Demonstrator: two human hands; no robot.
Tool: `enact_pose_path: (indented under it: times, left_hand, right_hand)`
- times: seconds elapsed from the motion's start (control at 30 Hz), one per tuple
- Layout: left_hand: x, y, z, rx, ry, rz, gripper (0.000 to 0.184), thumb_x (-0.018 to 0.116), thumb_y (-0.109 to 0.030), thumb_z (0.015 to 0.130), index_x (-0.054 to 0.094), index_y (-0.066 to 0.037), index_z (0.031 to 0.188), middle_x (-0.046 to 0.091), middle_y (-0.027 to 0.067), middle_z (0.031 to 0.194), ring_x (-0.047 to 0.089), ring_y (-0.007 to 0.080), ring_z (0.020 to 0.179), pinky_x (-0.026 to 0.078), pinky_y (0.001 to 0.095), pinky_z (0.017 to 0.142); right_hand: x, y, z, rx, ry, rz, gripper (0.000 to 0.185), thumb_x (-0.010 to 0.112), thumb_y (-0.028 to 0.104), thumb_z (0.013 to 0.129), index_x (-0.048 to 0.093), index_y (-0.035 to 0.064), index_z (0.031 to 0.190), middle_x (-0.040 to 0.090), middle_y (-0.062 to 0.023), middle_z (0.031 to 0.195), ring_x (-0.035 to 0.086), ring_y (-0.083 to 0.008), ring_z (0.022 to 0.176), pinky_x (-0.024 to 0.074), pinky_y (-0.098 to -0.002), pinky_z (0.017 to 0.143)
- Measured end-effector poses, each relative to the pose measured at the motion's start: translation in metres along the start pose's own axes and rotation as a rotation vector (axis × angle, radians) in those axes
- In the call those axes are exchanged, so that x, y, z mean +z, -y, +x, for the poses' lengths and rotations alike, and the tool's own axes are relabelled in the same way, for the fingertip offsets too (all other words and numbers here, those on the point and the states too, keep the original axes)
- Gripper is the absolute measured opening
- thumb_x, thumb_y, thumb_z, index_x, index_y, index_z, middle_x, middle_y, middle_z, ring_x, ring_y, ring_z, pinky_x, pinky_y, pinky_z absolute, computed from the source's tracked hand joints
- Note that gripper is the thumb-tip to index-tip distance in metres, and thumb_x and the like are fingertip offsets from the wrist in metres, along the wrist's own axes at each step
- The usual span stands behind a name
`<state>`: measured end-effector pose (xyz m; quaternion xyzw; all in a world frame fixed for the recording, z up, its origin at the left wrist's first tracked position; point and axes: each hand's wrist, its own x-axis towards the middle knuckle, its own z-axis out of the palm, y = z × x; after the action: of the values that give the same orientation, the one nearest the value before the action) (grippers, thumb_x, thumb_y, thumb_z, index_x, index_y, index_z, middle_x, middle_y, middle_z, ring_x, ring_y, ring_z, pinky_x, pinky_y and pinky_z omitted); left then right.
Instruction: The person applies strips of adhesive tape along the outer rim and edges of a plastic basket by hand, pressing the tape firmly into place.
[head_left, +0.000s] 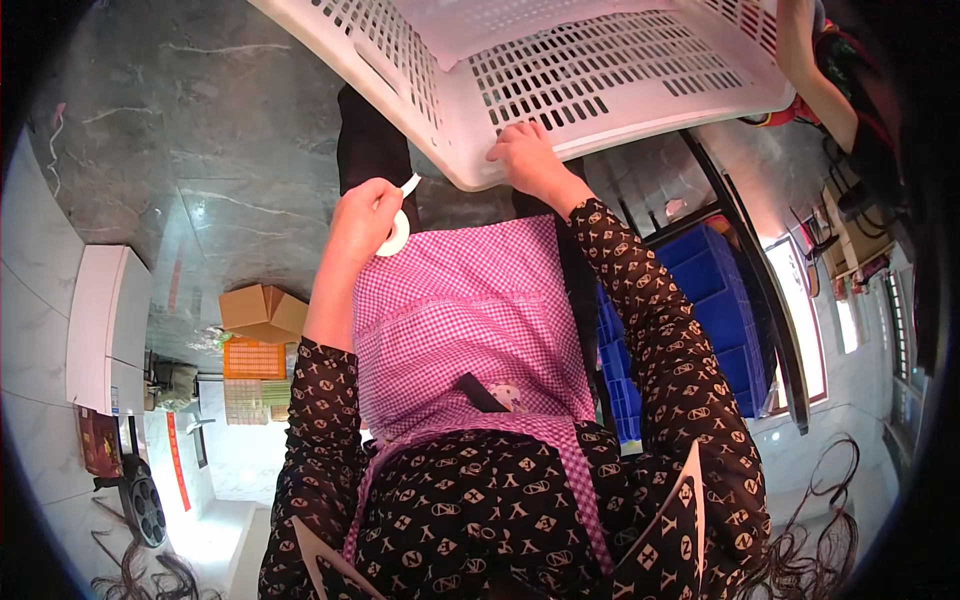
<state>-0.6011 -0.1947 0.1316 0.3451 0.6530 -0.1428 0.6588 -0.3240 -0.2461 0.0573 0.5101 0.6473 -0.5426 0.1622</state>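
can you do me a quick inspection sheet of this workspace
Surface: grey veined floor; what bears the crate is unclear
Job's things: white slotted crate; white tape roll, a short end loose
Clutter: cardboard box, orange crate, blue crates
Hands: left hand holds the tape roll; right hand touches the white crate's near side
Cables: none clearly seen
Surroundings: white cabinet at left, another person's arm beside the white crate

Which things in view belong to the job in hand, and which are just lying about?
Likely in the job, judging by the hands:
- white tape roll, in the left hand
- white slotted basket, right hand on its near edge

Apparently lying about:
- cardboard box
- orange crate
- blue crates
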Motion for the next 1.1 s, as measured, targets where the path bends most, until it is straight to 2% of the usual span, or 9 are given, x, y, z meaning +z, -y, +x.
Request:
enact_pose_path:
  times: [0.23,0.33,0.4,0.53,0.6,0.7,0.83,1.03,1.1]
  left_hand:
    - [-0.007,-0.018,-0.009,-0.009,0.048,-0.196,0.020,0.058,-0.019,0.087,0.062,0.001,0.087,0.059,0.0041,0.067,0.054,0.0090,0.062,0.044,0.0270,0.058]
    - [-0.010,-0.029,-0.017,0.065,0.096,-0.325,0.015,0.055,-0.015,0.090,0.061,-0.001,0.089,0.056,-0.0028,0.070,0.049,0.0034,0.061,0.039,0.0203,0.052]
    - [-0.014,-0.041,-0.025,0.082,0.133,-0.334,0.015,0.055,-0.015,0.090,0.061,-0.002,0.090,0.056,-0.0029,0.071,0.049,0.0033,0.061,0.039,0.0202,0.052]
    - [-0.025,-0.061,-0.043,0.108,0.244,-0.290,0.013,0.057,-0.014,0.091,0.061,-0.002,0.091,0.055,-0.0037,0.072,0.050,0.0027,0.062,0.041,0.0198,0.054]
    - [-0.033,-0.063,-0.053,0.215,0.255,-0.200,0.013,0.058,-0.015,0.090,0.062,-0.003,0.092,0.056,-0.0046,0.071,0.050,0.0023,0.062,0.041,0.0198,0.054]
    - [-0.051,-0.085,-0.075,0.295,0.268,0.115,0.015,0.061,-0.017,0.088,0.062,-0.003,0.091,0.058,-0.0006,0.071,0.053,0.0041,0.066,0.045,0.0237,0.058]
    - [-0.063,-0.109,-0.104,0.378,0.246,0.422,0.028,0.065,-0.024,0.081,0.059,-0.004,0.100,0.065,0.0133,0.080,0.065,0.0221,0.072,0.050,0.0341,0.066]
    - [-0.054,-0.160,-0.146,0.421,0.322,0.652,0.047,0.069,-0.026,0.075,0.050,-0.006,0.114,0.066,0.0180,0.083,0.066,0.0317,0.077,0.050,0.0387,0.069]
    - [-0.043,-0.175,-0.152,0.404,0.323,0.707,0.043,0.062,-0.023,0.077,0.047,-0.008,0.115,0.065,0.0206,0.082,0.063,0.0394,0.082,0.049,0.0471,0.073]
  right_hand:
    - [-0.006,0.023,-0.013,-0.100,-0.026,-0.147,0.024,0.055,0.004,0.074,0.071,0.0152,0.088,0.058,-0.0098,0.098,0.048,-0.0293,0.112,0.0267,-0.0497,0.105]
    - [-0.036,0.048,-0.008,0.035,-0.112,0.274,0.024,0.056,0.007,0.078,0.070,0.0124,0.097,0.060,-0.0103,0.102,0.053,-0.0261,0.109,0.0332,-0.0415,0.103]
    - [-0.068,0.073,-0.012,0.126,-0.122,1.056,0.027,0.058,0.015,0.085,0.065,0.0058,0.110,0.063,-0.0097,0.106,0.057,-0.0206,0.105,0.0404,-0.0324,0.096]
    - [-0.090,0.109,-0.028,0.063,0.047,1.250,0.038,0.060,0.021,0.090,0.057,-0.0029,0.119,0.062,-0.0059,0.108,0.055,-0.0122,0.101,0.0425,-0.0270,0.091]
    - [-0.095,0.122,-0.040,0.086,0.062,1.294,0.025,0.061,0.018,0.088,0.062,-0.0009,0.103,0.063,-0.0017,0.094,0.055,-0.0084,0.088,0.0440,-0.0240,0.079]
    - [-0.098,0.144,-0.059,0.071,-0.021,1.328,0.017,0.061,0.016,0.086,0.063,0.0003,0.092,0.061,0.0010,0.085,0.053,-0.0057,0.079,0.0426,-0.0218,0.071]
    - [-0.096,0.169,-0.087,0.124,-0.258,1.354,0.013,0.062,0.013,0.083,0.064,0.0002,0.084,0.059,0.0021,0.076,0.052,-0.0046,0.071,0.0419,-0.0211,0.064]
    - [-0.103,0.180,-0.127,0.168,-0.537,1.429,0.013,0.063,0.011,0.081,0.064,-0.0011,0.080,0.058,0.0023,0.069,0.051,-0.0045,0.065,0.0417,-0.0219,0.058]
    - [-0.099,0.174,-0.135,0.140,-0.567,1.504,0.012,0.063,0.010,0.081,0.064,-0.0010,0.080,0.058,0.0019,0.070,0.051,-0.0042,0.066,0.0415,-0.0214,0.059]
